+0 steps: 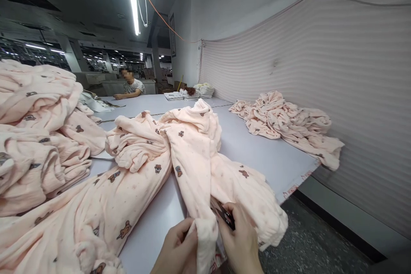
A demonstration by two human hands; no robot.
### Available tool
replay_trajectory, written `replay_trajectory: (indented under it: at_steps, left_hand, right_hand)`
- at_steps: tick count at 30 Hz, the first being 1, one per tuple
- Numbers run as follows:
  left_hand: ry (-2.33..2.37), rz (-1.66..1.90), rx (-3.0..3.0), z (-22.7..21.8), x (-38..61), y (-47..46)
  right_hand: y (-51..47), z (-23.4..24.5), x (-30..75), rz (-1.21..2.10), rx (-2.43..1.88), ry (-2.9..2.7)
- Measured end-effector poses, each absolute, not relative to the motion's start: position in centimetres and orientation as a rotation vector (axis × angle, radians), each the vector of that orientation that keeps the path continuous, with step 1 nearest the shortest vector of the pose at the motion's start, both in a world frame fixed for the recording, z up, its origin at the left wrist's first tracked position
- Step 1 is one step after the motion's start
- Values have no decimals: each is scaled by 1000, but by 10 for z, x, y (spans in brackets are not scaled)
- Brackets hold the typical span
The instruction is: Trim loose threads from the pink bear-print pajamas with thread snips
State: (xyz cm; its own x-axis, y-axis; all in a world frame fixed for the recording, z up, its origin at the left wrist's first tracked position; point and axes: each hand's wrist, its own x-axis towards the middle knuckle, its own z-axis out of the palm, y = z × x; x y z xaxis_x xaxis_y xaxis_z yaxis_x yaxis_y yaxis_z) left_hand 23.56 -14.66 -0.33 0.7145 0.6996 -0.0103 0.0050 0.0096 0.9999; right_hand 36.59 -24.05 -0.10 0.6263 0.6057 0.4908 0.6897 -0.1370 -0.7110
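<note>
A pale pink plush garment point(192, 171) with small brown bear prints lies across the table in front of me, one narrow sleeve or leg pointing my way. My left hand point(180, 244) is closed on the end of that part, at its folded cuff point(206, 233). Just right of the cuff, my right hand point(240, 235) grips dark thread snips point(226, 216), their tip against the fabric. Fingers and cloth partly hide the snips. Another wide section of the cloth point(247, 188) spreads to the right, past the table edge.
Heaped pink garments point(38, 94) rise at the left. Another pile point(279, 113) lies at the right by a striped hanging sheet point(308, 64). White stacks point(204, 90) stand at the back of the table point(272, 158). A person point(134, 87) leans on its far side.
</note>
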Motion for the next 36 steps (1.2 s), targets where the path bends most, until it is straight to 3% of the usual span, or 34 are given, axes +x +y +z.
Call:
replay_trajectory:
  at_steps: [14,20,36]
  left_hand:
    - [537,380,1077,19,240,-142]
    - [514,354,941,23,243,-144]
    - [465,343,874,14,255,-144]
  right_hand:
    - [-243,-9,375,13,-1940,-1112]
    - [-252,0,380,366,-1753,-1260]
    - [-268,9,386,38,-1742,-1475]
